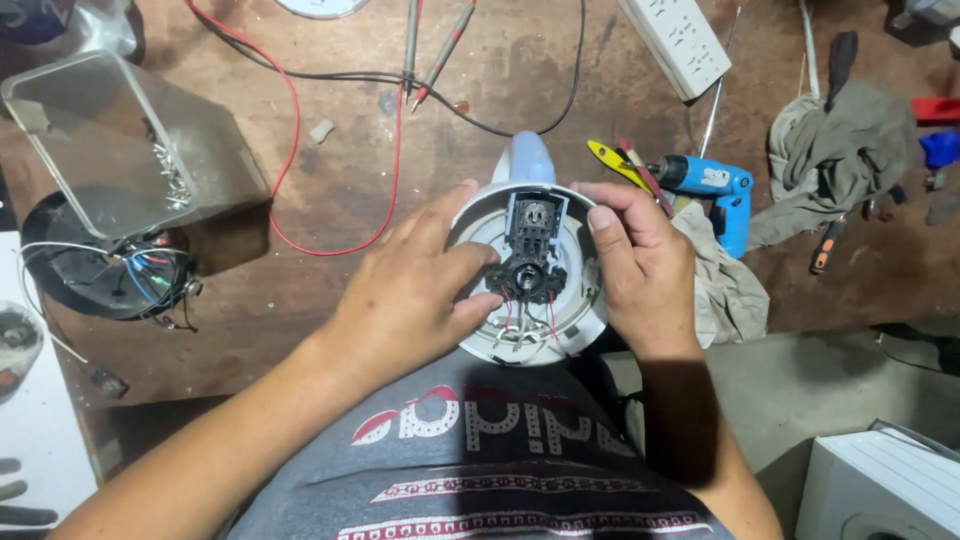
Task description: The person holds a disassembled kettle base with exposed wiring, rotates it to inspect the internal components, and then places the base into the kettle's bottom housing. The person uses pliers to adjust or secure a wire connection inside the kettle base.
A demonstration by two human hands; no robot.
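Note:
An upturned white electric kettle (pixel 500 345) with a pale blue handle (pixel 525 158) rests against my body at the bench edge, its base open. Inside sit a black connector part (pixel 530 278) and thin red and white wires (pixel 527 318). My left hand (pixel 410 295) lies over the left side of the base, fingertips touching the black part. My right hand (pixel 640 265) grips the right rim, thumb pressing near the black part.
A clear plastic box (pixel 110 150) with screws stands at the left over a black round base with wires (pixel 100 275). Red and black probe leads (pixel 290 130) cross the wooden bench. A blue electric screwdriver (pixel 715 185), rags (pixel 840 150) and a white power strip (pixel 680 40) lie to the right.

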